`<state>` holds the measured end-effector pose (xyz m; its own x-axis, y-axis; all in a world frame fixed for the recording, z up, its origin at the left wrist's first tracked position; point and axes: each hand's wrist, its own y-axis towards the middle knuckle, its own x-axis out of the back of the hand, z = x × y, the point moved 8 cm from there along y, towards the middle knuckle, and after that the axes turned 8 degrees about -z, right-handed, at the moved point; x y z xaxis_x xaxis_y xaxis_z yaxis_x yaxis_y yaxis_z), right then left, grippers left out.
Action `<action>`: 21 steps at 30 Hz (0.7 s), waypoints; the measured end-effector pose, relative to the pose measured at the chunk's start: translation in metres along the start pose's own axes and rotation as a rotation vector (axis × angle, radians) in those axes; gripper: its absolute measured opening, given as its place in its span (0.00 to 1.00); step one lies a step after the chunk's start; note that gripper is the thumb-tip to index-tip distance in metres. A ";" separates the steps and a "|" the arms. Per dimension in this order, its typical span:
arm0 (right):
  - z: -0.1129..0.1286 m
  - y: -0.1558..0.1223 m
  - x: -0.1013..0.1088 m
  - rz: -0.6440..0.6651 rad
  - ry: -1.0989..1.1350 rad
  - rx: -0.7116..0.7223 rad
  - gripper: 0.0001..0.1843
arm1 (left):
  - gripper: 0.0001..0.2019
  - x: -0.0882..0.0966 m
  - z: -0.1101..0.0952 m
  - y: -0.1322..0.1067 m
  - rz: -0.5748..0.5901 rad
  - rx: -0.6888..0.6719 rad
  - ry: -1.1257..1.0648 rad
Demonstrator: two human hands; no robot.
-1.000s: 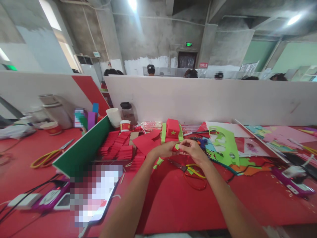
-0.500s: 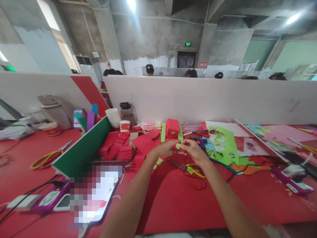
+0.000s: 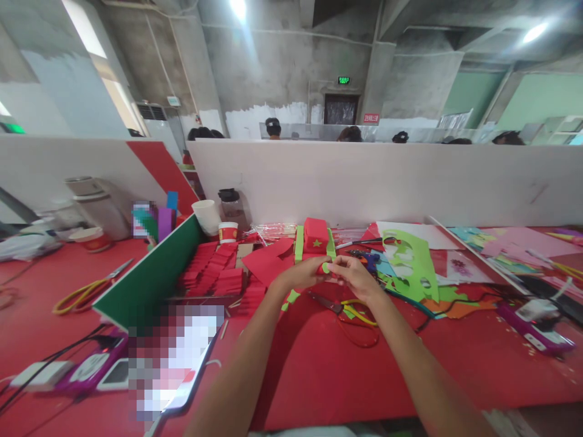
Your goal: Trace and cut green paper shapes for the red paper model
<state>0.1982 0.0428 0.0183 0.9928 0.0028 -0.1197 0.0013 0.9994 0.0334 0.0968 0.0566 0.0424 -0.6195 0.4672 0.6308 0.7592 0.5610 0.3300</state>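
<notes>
My left hand (image 3: pixel 301 274) and my right hand (image 3: pixel 356 278) meet over the middle of the table, both closed on a small red piece with a round green patch (image 3: pixel 325 267). Fingers hide most of that piece. Just behind them stands a red boxy model (image 3: pixel 316 233) with green strips at its sides and a green star (image 3: pixel 316 243) on its front. Scissors with yellow handles (image 3: pixel 359 312) lie below my right hand. Small green scraps (image 3: pixel 292 297) lie beneath my left wrist.
Stacked red pieces (image 3: pixel 214 267) and a green divider (image 3: pixel 150 273) stand left, beside a lit phone (image 3: pixel 191 358). A cut green sheet (image 3: pixel 410 261) lies right, near a cable and purple power strip (image 3: pixel 537 328). A bottle (image 3: pixel 231 206) and cups are at the back.
The whole view has shifted very slightly. Both hands keep their hold on the small red and green piece, with hardly any finger movement.
</notes>
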 end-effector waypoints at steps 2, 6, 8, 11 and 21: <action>0.000 0.000 0.000 0.005 -0.002 0.009 0.21 | 0.14 0.000 0.000 0.000 -0.004 0.001 0.006; 0.001 0.000 0.000 0.007 0.005 0.025 0.21 | 0.13 0.001 0.002 0.000 -0.032 0.013 0.023; 0.001 0.001 0.000 0.003 0.008 0.031 0.20 | 0.13 0.002 0.004 0.001 -0.050 0.023 0.038; 0.002 0.001 0.000 -0.002 -0.006 0.053 0.19 | 0.13 0.003 0.007 0.001 -0.063 0.019 0.036; 0.019 -0.001 0.000 -0.069 -0.124 0.288 0.13 | 0.21 0.004 0.009 0.004 -0.081 -0.028 -0.070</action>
<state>0.2000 0.0408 0.0371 0.9962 -0.0869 -0.0105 0.0858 0.9464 0.3114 0.0955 0.0664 0.0399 -0.6905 0.4682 0.5513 0.7109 0.5800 0.3978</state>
